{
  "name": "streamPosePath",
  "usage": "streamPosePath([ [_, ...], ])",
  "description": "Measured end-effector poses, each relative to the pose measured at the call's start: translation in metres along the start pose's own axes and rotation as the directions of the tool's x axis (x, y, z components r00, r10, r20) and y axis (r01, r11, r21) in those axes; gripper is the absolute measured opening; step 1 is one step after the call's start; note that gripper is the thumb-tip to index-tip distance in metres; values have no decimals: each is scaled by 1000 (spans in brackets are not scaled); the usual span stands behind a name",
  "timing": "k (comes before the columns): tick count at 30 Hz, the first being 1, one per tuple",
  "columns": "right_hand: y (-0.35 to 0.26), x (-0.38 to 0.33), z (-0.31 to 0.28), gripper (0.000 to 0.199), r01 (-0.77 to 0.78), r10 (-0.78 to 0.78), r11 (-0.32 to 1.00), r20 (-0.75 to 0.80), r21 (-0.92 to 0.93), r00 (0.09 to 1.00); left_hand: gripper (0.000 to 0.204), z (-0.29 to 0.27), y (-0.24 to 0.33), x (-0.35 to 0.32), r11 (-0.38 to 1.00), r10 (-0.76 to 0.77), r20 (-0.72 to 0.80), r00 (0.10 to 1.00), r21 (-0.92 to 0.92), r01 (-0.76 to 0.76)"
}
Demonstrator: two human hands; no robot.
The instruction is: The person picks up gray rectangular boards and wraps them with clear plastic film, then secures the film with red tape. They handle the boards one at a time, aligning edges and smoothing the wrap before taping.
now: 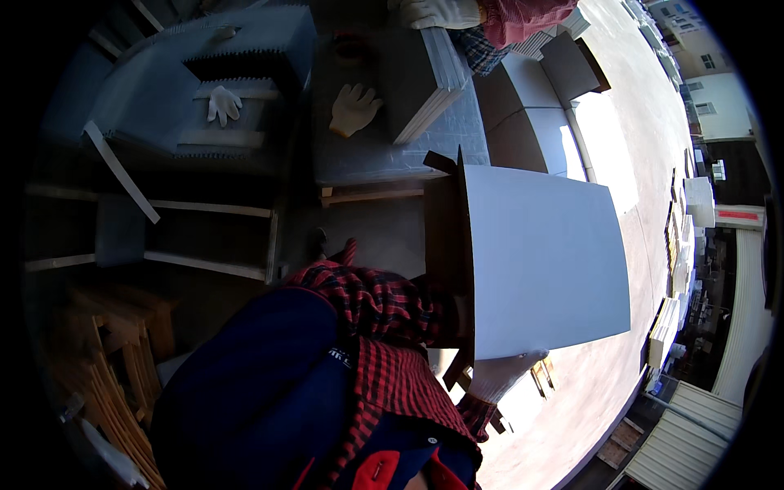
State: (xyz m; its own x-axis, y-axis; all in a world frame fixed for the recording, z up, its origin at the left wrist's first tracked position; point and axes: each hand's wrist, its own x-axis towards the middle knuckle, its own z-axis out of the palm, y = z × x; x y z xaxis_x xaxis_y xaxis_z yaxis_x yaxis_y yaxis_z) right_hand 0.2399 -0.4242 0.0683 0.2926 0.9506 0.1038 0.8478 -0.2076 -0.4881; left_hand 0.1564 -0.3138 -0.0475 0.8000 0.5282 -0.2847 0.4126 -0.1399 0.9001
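A large cardboard box [547, 257] with a pale outer face and dark flaps is held up before me. My right hand [505, 374], in a white glove, grips its lower edge, its fingers partly out of sight against the board. My left arm [384, 306], in a red and black plaid sleeve, reaches to the flap side of the box. The hand at its end is hidden by the box and shadow. Beyond the box, another person's gloved hand [441, 12] rests on a stack of flat boards [433, 82].
A white glove [355, 110] lies on a grey-topped pallet stack [400, 167], and another glove [223, 104] on the sheet stack at left. Another open carton [523, 102] stands behind. Wooden frames [114, 367] lean at lower left. A sunlit yard [588, 392] stretches away at right.
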Motion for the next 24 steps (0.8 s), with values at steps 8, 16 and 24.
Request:
streamPosePath([
  [8, 38, -2, -24, 34, -149, 299, 274, 63, 950, 952, 46, 21, 77, 11, 727, 114, -275, 955, -631, -269],
  [16, 27, 4, -25, 19, 308, -170, 869, -351, 386, 921, 49, -68, 60, -81, 49, 15, -703, 711, -710, -703],
  [24, 8, 10, -13, 34, 81, 97, 80, -89, 993, 991, 44, -162, -35, -119, -192, 145, -808, 571, -589, -785],
])
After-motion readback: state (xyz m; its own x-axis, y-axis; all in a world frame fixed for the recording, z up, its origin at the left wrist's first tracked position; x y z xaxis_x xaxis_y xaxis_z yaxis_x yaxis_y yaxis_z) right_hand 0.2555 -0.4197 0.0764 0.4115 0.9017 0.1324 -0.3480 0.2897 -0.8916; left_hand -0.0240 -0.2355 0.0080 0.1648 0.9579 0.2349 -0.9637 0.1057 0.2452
